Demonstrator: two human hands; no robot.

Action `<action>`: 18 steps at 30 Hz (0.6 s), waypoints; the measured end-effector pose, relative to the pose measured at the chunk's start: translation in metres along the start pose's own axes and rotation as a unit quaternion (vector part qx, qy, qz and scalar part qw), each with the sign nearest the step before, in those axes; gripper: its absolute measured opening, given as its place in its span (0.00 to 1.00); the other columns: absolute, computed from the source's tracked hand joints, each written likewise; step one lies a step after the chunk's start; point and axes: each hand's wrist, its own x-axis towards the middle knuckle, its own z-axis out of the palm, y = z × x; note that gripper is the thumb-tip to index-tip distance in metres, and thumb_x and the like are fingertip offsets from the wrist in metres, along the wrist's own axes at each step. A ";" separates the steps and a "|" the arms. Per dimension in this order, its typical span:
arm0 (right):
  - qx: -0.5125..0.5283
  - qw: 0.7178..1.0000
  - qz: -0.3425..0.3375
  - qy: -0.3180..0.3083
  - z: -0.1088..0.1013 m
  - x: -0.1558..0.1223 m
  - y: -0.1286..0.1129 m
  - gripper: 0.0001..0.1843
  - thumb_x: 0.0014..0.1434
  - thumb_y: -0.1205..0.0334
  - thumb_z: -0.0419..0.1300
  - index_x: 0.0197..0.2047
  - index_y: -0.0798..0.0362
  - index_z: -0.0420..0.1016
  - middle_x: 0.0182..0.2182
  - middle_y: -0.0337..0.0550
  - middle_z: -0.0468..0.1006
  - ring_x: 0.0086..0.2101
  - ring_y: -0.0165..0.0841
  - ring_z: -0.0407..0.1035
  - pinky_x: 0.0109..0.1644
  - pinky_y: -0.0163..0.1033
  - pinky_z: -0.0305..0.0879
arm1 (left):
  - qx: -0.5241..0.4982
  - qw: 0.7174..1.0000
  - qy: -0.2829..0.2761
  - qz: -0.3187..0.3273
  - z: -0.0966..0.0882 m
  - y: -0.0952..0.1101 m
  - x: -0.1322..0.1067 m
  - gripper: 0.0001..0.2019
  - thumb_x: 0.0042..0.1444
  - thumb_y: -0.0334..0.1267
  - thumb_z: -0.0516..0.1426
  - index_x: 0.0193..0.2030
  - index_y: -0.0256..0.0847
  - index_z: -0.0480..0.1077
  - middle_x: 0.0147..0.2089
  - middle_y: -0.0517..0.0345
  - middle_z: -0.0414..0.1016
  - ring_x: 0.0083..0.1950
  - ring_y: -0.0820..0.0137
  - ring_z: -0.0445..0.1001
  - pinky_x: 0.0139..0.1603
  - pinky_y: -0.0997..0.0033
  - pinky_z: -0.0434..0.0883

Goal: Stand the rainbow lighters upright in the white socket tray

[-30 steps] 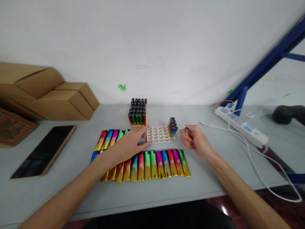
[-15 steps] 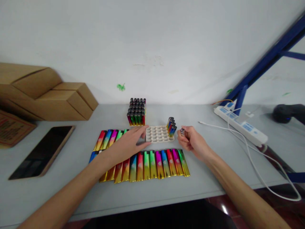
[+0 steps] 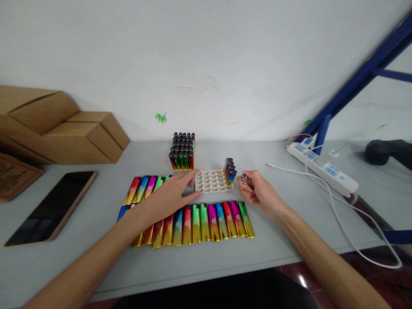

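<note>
A white tray with round sockets (image 3: pixel 209 182) lies at the table's middle, with a few lighters standing upright (image 3: pixel 229 169) along its right edge. My left hand (image 3: pixel 174 193) lies flat with fingers stretched out, its tips touching the tray's left edge. My right hand (image 3: pixel 255 191) is curled round a lighter (image 3: pixel 243 178) just right of the tray, its metal top sticking out. Rainbow-coloured lighters lie flat in a front row (image 3: pixel 206 216) and a rear row (image 3: pixel 144 187). A full block of upright lighters (image 3: pixel 182 152) stands behind the tray.
Cardboard boxes (image 3: pixel 64 133) sit at the back left, with a dark phone (image 3: pixel 51 206) in front of them. A white power strip (image 3: pixel 322 168) and its cables run along the right. A blue metal frame (image 3: pixel 354 81) rises at the right, near a black object (image 3: pixel 384 152).
My right hand has moved left with the lighter, closer to the tray's right edge. My left hand has stayed on the tray's left side.
</note>
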 end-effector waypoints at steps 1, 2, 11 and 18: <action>0.000 1.000 0.005 -0.001 0.000 0.000 -0.001 0.28 0.67 0.41 0.45 0.20 0.48 0.50 0.16 0.28 0.44 0.18 0.26 0.35 0.20 0.36 0.32 | 0.002 1.000 0.001 0.000 0.000 0.000 0.000 0.25 0.68 0.50 0.55 0.66 0.39 0.63 0.56 0.46 0.76 0.61 0.55 0.72 0.63 0.57 0.67; 0.001 1.000 0.013 -0.003 0.000 0.000 -0.002 0.31 0.67 0.36 0.44 0.21 0.48 0.51 0.16 0.28 0.43 0.18 0.25 0.35 0.20 0.35 0.31 | 0.003 1.000 0.002 0.001 0.000 0.000 0.000 0.25 0.68 0.50 0.55 0.66 0.39 0.63 0.57 0.46 0.75 0.61 0.55 0.72 0.64 0.57 0.67; 0.012 0.994 -0.106 -0.005 -0.017 -0.012 -0.013 0.16 0.71 0.44 0.56 0.46 0.47 0.69 0.30 0.35 0.71 0.26 0.27 0.60 0.27 0.32 0.58 | -0.009 1.000 -0.002 -0.004 0.001 -0.001 0.000 0.30 0.67 0.53 0.53 0.69 0.36 0.61 0.49 0.49 0.75 0.57 0.55 0.74 0.63 0.55 0.68; -0.111 0.975 -0.190 0.022 -0.027 -0.016 -0.015 0.10 0.67 0.53 0.64 0.46 0.48 0.81 0.43 0.43 0.75 0.45 0.35 0.73 0.51 0.44 0.76 | -0.012 1.000 -0.005 0.000 -0.001 0.001 -0.001 0.27 0.67 0.53 0.53 0.66 0.37 0.63 0.52 0.48 0.75 0.59 0.56 0.73 0.65 0.55 0.67</action>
